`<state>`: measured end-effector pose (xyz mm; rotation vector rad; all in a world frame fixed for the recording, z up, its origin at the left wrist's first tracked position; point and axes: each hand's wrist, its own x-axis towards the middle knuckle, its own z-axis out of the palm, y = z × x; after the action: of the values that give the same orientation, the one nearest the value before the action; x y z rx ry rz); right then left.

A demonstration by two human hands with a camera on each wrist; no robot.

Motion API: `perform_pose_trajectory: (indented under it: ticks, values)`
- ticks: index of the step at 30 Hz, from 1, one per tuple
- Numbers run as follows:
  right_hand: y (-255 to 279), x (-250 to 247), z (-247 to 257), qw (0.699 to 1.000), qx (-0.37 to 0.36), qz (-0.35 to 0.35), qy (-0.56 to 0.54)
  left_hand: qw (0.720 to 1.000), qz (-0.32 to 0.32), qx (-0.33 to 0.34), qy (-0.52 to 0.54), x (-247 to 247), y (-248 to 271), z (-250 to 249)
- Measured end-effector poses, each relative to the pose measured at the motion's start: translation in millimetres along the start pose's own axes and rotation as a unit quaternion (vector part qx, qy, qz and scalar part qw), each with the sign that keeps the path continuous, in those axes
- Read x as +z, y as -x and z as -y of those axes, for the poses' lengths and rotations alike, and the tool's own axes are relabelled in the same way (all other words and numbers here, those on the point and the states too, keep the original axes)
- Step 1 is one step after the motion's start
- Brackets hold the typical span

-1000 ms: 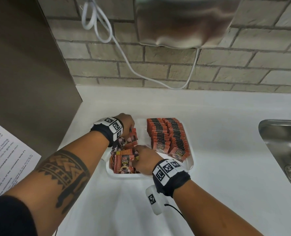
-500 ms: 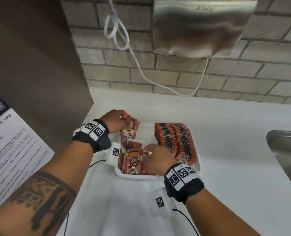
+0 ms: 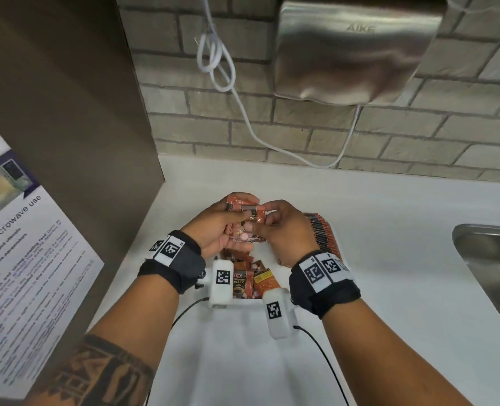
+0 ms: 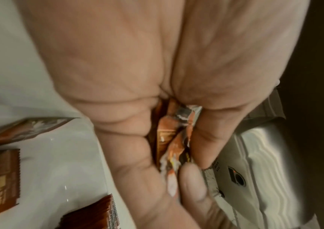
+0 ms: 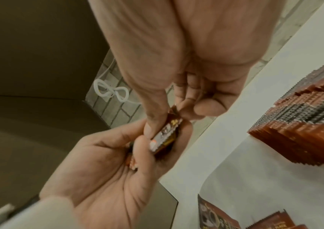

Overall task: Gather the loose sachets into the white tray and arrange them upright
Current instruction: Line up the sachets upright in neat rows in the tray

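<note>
Both hands are raised above the white tray (image 3: 244, 301). My left hand (image 3: 222, 227) grips a small stack of orange-brown sachets (image 3: 247, 215), seen squeezed between fingers and thumb in the left wrist view (image 4: 173, 139). My right hand (image 3: 281, 230) pinches the top edge of the same stack (image 5: 166, 134) between thumb and forefinger. Loose sachets (image 3: 250, 281) lie flat in the tray's left half. A neat upright row of sachets (image 3: 322, 232) fills the tray's right side, also seen in the right wrist view (image 5: 304, 122).
A steel sink (image 3: 491, 265) sits at the right of the white counter (image 3: 389, 230). A brown cabinet side (image 3: 67, 112) with a paper notice (image 3: 17, 259) stands left. A metal hand dryer (image 3: 357, 48) and white cable (image 3: 222, 68) hang on the brick wall.
Both hands have lifted out of the tray and come together; my right hand left the loose pile and now pinches the stack that my left hand raised.
</note>
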<state>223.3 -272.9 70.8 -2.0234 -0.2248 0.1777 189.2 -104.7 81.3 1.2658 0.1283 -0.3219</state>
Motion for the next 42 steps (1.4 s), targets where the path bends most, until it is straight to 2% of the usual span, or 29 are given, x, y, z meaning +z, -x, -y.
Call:
perform_pose_trajectory:
  ticks: [4, 8, 13, 16, 18, 21, 23, 25, 27, 29, 31, 35, 39, 42]
  values:
    - [3, -15, -6, 0.997, 0.027, 0.006, -0.071, 0.997, -0.039, -0.003, 0.072, 10, 2, 6]
    - [0, -33, -17, 0.995, 0.064, 0.013, -0.076, 0.994, -0.091, 0.031, 0.056, 28, 2, 9]
    - [-6, -63, -20, 0.986, 0.084, 0.002, -0.144, 0.986, -0.152, 0.068, 0.006, 48, 0, 13]
    - [-7, -73, -21, 0.988, 0.068, 0.045, -0.132, 0.977, -0.182, 0.1, -0.053, 56, -3, 17]
    - [-3, -74, -21, 0.982, 0.057, 0.097, -0.154, 0.972, -0.185, 0.116, -0.083, 60, -6, 20]
    - [8, -78, -20, 0.983, -0.012, 0.148, -0.108, 0.973, -0.175, 0.12, -0.091, 63, -7, 22]
    - [8, -78, -22, 0.99, -0.039, 0.104, -0.085, 0.976, -0.179, 0.111, -0.05, 64, -9, 23]
    - [5, -74, -23, 0.994, -0.07, 0.02, -0.077, 0.98, -0.179, 0.092, -0.003, 65, -10, 22]
    - [4, -66, -25, 0.988, -0.142, -0.048, -0.034, 0.982, -0.17, 0.072, 0.035, 65, -12, 19]
    - [6, -56, -29, 0.969, -0.236, -0.064, 0.039, 0.983, -0.15, 0.06, 0.087, 63, -13, 17]
    - [6, -45, -34, 0.955, -0.282, -0.06, 0.061, 0.984, -0.128, 0.057, 0.109, 59, -14, 12]
    - [7, -33, -32, 0.97, -0.242, -0.029, 0.019, 0.988, -0.134, 0.079, 0.021, 43, -12, 13]
    - [13, -40, -20, 0.994, -0.091, 0.039, -0.038, 0.98, -0.148, 0.116, -0.062, 28, -5, 11]
    - [9, -44, -12, 0.995, -0.023, 0.078, -0.063, 0.98, -0.11, 0.121, -0.116, 25, 2, 7]
